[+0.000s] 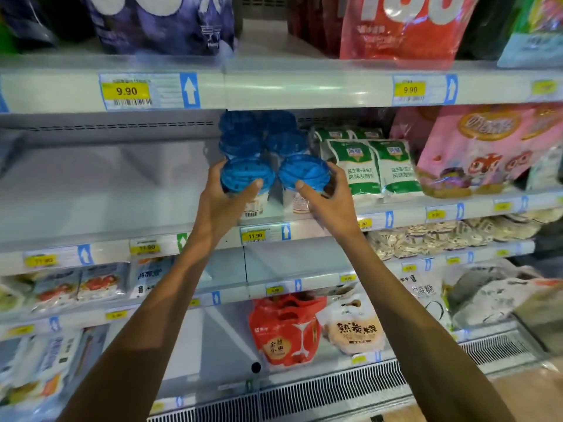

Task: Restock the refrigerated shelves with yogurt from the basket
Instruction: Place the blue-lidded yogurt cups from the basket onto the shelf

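Two yogurt cups with blue lids stand at the front of the second shelf (304,220). My left hand (224,197) grips the left cup (245,175), thumb on its lid. My right hand (327,199) grips the right cup (303,172) the same way. Behind them, more blue-lidded cups (262,135) stand in two rows going back. The basket is out of view.
Green-and-white pouches (377,166) sit right of the cups, then a pink bag (484,147). The shelf stretch left of the cups (106,190) is bare. Large bags fill the shelf above; packets and a red pack (285,327) fill the lower shelves.
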